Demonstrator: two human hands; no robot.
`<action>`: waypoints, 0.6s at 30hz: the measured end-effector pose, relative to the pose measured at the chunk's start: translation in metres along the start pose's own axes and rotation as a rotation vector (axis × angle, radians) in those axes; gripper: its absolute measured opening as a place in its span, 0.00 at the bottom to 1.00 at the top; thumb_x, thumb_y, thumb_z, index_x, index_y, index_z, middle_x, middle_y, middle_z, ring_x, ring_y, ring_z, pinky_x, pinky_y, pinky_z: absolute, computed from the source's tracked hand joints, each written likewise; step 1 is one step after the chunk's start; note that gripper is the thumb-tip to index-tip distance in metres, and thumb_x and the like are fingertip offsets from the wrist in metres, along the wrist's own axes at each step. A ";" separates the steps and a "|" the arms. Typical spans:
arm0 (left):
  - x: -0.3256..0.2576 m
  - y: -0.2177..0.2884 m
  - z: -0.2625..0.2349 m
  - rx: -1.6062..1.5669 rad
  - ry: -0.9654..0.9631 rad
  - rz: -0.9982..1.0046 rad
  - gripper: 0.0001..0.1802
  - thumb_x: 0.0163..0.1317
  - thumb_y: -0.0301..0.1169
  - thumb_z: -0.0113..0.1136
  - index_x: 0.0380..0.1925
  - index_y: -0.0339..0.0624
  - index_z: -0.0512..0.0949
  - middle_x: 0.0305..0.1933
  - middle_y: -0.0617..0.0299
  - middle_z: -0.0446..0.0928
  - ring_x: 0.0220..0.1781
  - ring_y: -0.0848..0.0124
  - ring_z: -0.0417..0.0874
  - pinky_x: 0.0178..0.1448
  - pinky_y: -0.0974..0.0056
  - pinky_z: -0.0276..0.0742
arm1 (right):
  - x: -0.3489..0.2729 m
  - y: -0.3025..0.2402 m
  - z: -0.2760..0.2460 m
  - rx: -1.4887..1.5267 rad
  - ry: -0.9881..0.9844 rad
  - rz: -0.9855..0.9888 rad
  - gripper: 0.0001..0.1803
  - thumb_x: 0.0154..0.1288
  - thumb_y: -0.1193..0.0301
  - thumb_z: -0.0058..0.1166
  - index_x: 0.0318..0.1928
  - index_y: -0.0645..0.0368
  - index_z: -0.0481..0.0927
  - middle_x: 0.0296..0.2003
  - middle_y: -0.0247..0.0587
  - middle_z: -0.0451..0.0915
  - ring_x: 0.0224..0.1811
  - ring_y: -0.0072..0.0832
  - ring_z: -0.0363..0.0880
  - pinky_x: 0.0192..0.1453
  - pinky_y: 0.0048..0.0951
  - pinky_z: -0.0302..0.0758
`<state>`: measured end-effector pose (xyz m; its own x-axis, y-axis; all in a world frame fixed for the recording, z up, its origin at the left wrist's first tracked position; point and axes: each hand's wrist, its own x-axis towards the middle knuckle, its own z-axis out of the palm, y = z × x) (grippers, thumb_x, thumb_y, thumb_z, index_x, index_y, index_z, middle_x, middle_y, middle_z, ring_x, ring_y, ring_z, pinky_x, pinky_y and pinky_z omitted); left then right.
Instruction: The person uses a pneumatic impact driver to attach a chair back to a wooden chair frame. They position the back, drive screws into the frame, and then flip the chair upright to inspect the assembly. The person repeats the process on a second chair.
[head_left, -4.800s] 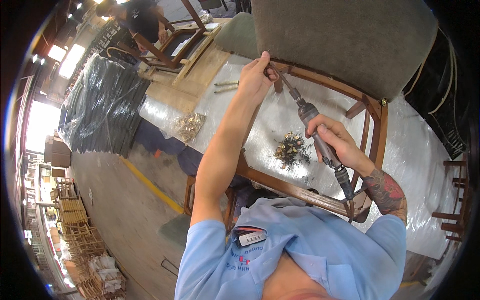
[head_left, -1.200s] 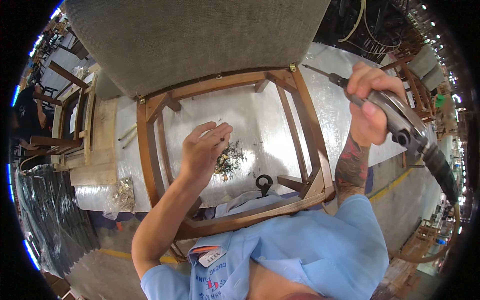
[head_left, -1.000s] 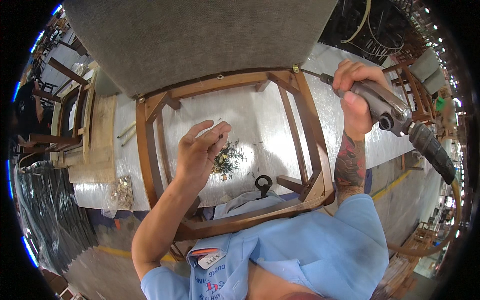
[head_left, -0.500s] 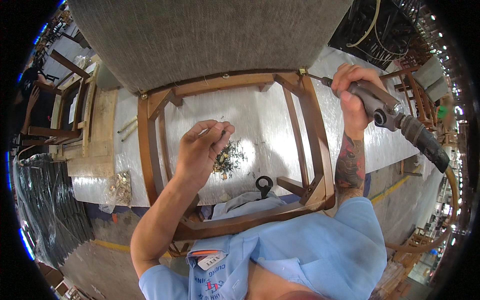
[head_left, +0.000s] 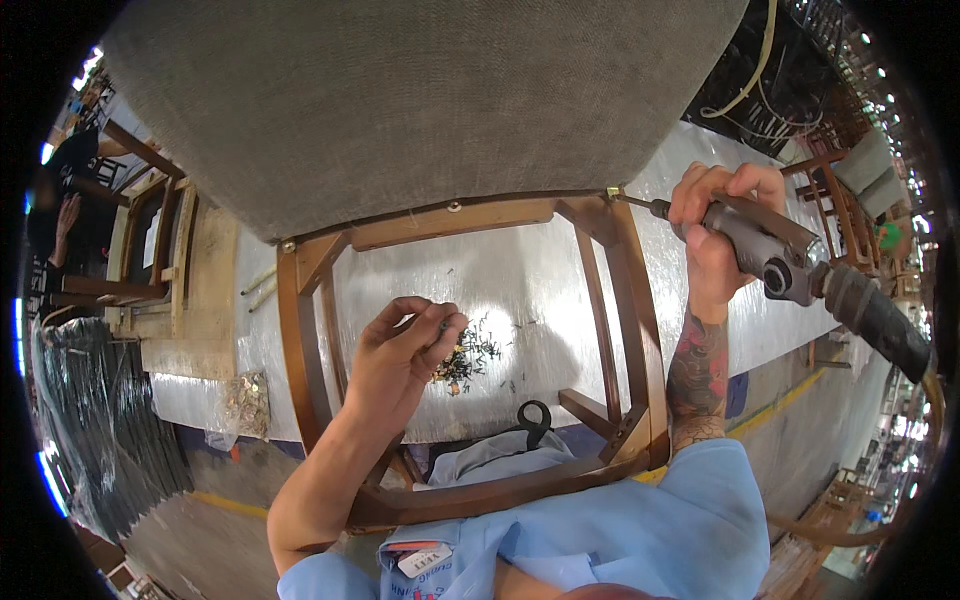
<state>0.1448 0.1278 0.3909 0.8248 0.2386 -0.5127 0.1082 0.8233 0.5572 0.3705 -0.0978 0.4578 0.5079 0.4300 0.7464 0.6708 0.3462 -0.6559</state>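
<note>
From here, a grey padded panel [head_left: 420, 110] adjoins the wooden frame [head_left: 637, 300]. I see a power driver [head_left: 765, 245] gripped in the right hand [head_left: 712, 215], the left hand [head_left: 400, 350] near loose hardware [head_left: 478, 355]. The bit [head_left: 638, 202] reaches a brassy bracket [head_left: 614, 193]; the left pinches 1 dark piece [head_left: 443, 325].

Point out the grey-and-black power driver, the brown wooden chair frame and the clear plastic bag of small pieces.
Grey-and-black power driver [head_left: 770, 243]: head view, its body.
Brown wooden chair frame [head_left: 460, 226]: head view, its far rail.
Clear plastic bag of small pieces [head_left: 244, 405]: head view, its filled middle.
</note>
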 end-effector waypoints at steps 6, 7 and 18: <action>-0.005 0.002 0.003 0.042 0.029 0.001 0.04 0.69 0.23 0.56 0.42 0.38 0.74 0.45 0.54 0.78 0.48 0.71 0.82 0.54 0.74 0.83 | -0.002 -0.001 0.001 0.003 -0.062 0.047 0.24 0.52 0.80 0.54 0.48 0.58 0.60 0.29 0.39 0.74 0.32 0.27 0.73 0.40 0.30 0.73; -0.006 0.002 0.002 0.049 0.024 -0.006 0.04 0.69 0.24 0.57 0.42 0.38 0.74 0.44 0.54 0.78 0.48 0.72 0.82 0.53 0.74 0.83 | -0.001 -0.001 0.000 0.005 -0.073 0.037 0.23 0.52 0.80 0.54 0.48 0.58 0.60 0.29 0.39 0.74 0.32 0.26 0.72 0.40 0.30 0.72; -0.011 0.007 -0.003 0.027 -0.050 0.016 0.03 0.70 0.23 0.56 0.41 0.37 0.75 0.47 0.51 0.80 0.50 0.68 0.84 0.55 0.70 0.84 | 0.003 0.008 0.014 -0.070 0.001 0.135 0.18 0.48 0.75 0.55 0.38 0.59 0.63 0.26 0.38 0.69 0.27 0.25 0.67 0.30 0.29 0.67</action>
<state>0.1351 0.1324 0.3986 0.8534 0.2244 -0.4705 0.1092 0.8056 0.5824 0.3701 -0.0824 0.4536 0.5963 0.4678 0.6524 0.6327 0.2263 -0.7406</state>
